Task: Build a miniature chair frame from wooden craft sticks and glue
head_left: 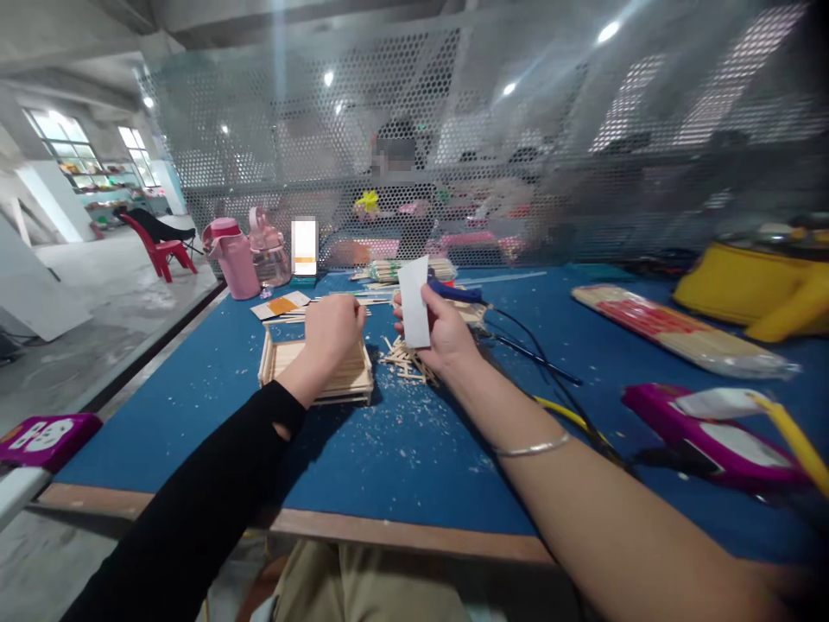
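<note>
My left hand point(332, 333) is closed above a small tray-like frame of thin wooden sticks point(353, 371), which stands on the blue table point(401, 466). Its fingertips face away from me, so whatever they hold is hidden. Upright in my right hand point(450, 333) is a piece of white card point(414, 302), gripped between thumb and fingers. A heap of short cut sticks point(408, 358) lies below the card, to the right of the frame. Just behind my right hand, a blue-handled tool point(457, 292) is partly covered.
A pink flask point(234, 259), a clear bottle point(268, 259) and a lit phone point(305, 246) stand at the back left. Bagged sticks point(686, 333), a purple power strip point(712, 441) and a yellow bag point(744, 281) lie right. Behind a perforated screen point(311, 130) sits a person.
</note>
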`<state>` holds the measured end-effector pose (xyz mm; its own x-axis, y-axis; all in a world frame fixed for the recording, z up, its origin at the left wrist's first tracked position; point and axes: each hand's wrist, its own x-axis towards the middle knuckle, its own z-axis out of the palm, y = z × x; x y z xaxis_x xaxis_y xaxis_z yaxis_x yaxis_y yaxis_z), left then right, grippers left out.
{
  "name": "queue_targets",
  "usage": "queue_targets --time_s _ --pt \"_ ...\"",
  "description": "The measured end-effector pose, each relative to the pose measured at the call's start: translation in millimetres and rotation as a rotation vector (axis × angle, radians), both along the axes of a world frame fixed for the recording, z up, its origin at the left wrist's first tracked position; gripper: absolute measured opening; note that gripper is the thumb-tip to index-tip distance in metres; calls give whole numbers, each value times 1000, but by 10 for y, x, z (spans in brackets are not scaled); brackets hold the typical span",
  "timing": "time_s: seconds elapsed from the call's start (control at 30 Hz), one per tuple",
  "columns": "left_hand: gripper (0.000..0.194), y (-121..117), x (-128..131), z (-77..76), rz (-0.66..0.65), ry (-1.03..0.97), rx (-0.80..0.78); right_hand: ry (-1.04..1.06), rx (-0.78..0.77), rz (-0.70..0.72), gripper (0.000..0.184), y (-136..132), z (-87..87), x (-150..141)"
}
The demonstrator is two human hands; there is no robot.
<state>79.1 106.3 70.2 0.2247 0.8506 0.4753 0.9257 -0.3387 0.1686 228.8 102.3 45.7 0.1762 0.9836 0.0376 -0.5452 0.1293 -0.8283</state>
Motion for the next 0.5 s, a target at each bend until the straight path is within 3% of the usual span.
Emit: queue_targets --time_s 0.2,0.33,0.5 --pt "33 -12 -14 45 -61 -16 -28 -13 -17 11 23 -2 -45 -34" --pt "32 -40 -117 105 -8 -138 38 -13 -82 55 30 24 -87 -79" --pt "25 -40 -210 50 -26 -19 -46 -103 11 103 24 -11 -124 -112"
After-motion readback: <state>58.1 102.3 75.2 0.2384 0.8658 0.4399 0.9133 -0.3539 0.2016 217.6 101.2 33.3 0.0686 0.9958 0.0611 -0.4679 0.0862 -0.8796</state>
